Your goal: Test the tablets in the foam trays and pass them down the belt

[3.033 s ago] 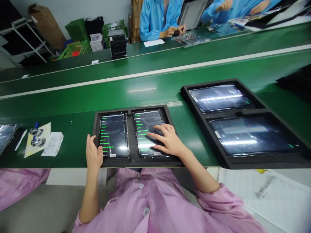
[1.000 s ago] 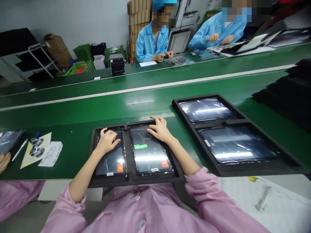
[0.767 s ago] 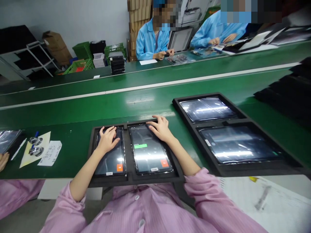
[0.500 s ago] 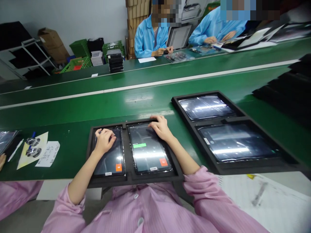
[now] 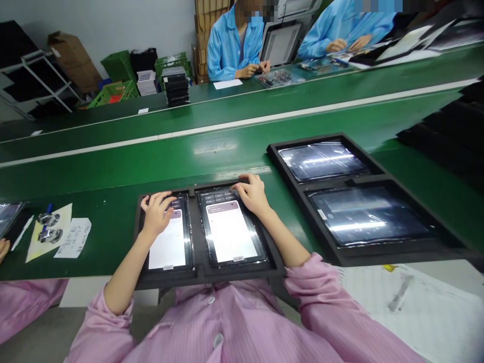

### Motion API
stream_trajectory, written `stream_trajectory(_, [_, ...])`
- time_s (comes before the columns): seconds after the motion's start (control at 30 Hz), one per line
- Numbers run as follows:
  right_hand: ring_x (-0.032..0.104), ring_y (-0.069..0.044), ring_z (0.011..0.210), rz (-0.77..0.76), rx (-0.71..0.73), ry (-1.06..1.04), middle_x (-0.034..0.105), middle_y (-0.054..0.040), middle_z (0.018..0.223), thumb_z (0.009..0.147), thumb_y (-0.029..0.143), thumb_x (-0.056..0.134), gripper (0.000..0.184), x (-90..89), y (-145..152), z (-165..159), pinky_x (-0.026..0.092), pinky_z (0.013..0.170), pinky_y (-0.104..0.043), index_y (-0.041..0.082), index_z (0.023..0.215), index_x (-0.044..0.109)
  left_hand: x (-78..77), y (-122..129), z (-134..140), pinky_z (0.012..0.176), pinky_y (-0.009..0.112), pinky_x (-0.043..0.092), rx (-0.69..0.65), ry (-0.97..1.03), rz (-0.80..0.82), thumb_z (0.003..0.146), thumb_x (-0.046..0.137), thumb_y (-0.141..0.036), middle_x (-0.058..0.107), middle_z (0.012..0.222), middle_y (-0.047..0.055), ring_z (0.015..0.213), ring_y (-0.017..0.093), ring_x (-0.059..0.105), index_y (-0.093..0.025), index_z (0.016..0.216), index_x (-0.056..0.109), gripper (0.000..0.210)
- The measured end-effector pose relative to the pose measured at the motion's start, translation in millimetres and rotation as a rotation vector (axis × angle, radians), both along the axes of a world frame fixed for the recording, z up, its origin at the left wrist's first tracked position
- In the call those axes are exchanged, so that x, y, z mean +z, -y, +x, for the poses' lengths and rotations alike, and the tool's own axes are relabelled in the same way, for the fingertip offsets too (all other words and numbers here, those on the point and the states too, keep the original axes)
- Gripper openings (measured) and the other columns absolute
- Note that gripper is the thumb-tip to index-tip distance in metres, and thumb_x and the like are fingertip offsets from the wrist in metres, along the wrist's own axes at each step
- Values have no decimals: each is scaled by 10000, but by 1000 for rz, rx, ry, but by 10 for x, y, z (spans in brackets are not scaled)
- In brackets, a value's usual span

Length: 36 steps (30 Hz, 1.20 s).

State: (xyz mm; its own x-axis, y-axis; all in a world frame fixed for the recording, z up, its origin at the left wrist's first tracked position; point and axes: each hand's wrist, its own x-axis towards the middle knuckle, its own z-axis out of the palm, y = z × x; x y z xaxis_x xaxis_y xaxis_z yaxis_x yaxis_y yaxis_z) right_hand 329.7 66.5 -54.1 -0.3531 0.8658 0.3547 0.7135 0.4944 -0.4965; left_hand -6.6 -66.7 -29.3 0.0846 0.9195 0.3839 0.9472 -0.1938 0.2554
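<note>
Two tablets lie side by side in a black foam tray [image 5: 200,275] in front of me, their screens lit with a white page under a dark top band. Over the upper part of the left tablet [image 5: 166,247] is my left hand [image 5: 157,212], fingers spread and holding nothing. My right hand [image 5: 252,194] rests at the top right corner of the right tablet [image 5: 231,234], with its fingers apart and a fingertip near the screen's upper edge. Whether the fingertips press the glass I cannot tell.
To the right, a second foam tray [image 5: 333,254] holds two dark tablets. Left are a handwritten paper slip [image 5: 73,239], a yellowish sheet [image 5: 47,239] with small metallic items, a white pen [image 5: 22,233] and another person's hand [image 5: 4,249]. Two people in blue work across the green bench [image 5: 212,121].
Both screens have gone from a dark page with a small orange square to a white page. My left fingers have spread and moved up; my right hand has barely shifted.
</note>
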Motion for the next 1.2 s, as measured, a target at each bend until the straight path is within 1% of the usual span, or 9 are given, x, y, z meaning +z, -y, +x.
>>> stream_trajectory(0.1, [488, -360, 1102, 15, -188, 6, 572, -168, 1173, 975, 354, 418, 385, -3, 20, -6, 426, 918, -557, 207, 948, 773, 16, 21, 45, 1090, 520, 257, -358, -4, -169, 1028, 272, -505, 740, 1164, 68, 1170, 276, 576, -274, 1103, 741, 528])
stream_trajectory(0.17, [477, -387, 1101, -3, -270, 52, 558, -191, 1193, 928, 303, 467, 321, -20, 34, -14, 438, 875, -569, 194, 945, 768, 28, 28, 95, 1099, 509, 249, -505, -31, -293, 1025, 319, -490, 753, 1131, 46, 1161, 269, 575, -296, 1086, 743, 470])
stream_trajectory(0.33, [455, -402, 1162, -49, -204, 129, 527, -201, 1254, 824, 179, 508, 318, -143, -5, 6, 429, 927, -586, 174, 1009, 767, 65, 0, 234, 1045, 529, 262, -467, -113, -382, 1030, 330, -508, 724, 1089, 57, 1066, 286, 547, -284, 977, 720, 453])
stream_trajectory(0.53, [501, -344, 1162, -170, -103, -132, 527, -145, 1182, 736, 174, 528, 336, -344, -251, 119, 412, 1065, -553, 199, 949, 786, 116, -47, 267, 911, 472, 311, -531, -143, -359, 1033, 294, -555, 669, 849, 48, 867, 253, 539, -240, 778, 627, 524])
stream_trajectory(0.67, [491, -300, 1259, -390, -95, -342, 525, -114, 1207, 658, 147, 518, 451, -338, -308, 147, 387, 1130, -464, 208, 1013, 789, 174, -9, 202, 890, 496, 305, -542, -126, -347, 986, 92, -694, 688, 912, 68, 874, 270, 535, -246, 810, 620, 714])
stream_trajectory(0.8, [468, -285, 1295, -500, -61, -508, 557, -85, 1234, 572, 120, 520, 574, -257, -270, 141, 388, 1132, -434, 234, 1070, 780, 174, 23, 105, 845, 494, 319, -513, -125, -327, 912, -1, -777, 700, 981, 94, 866, 287, 521, -264, 836, 634, 820])
stream_trajectory(0.97, [456, -278, 1291, -503, -24, -576, 583, -79, 1221, 548, 96, 514, 615, -196, -254, 137, 359, 1149, -411, 223, 1086, 782, 108, -13, 49, 827, 493, 319, -510, -145, -320, 884, -22, -805, 701, 989, 104, 861, 291, 521, -265, 819, 639, 856])
stream_trajectory(1.1, [470, -277, 1270, -492, -20, -556, 570, -74, 1241, 568, 75, 515, 621, -199, -259, 131, 384, 1117, -419, 229, 1112, 773, 82, -30, 76, 827, 487, 303, -536, -143, -329, 906, -1, -790, 701, 990, 97, 852, 282, 519, -253, 829, 635, 836])
stream_trajectory(1.2, [474, -288, 1237, -404, -92, -429, 540, -94, 1230, 659, 73, 534, 483, -194, -219, 94, 367, 1116, -455, 219, 1044, 786, 69, -25, 42, 844, 484, 290, -559, -130, -318, 933, 35, -770, 702, 1019, 91, 878, 285, 529, -251, 886, 665, 818])
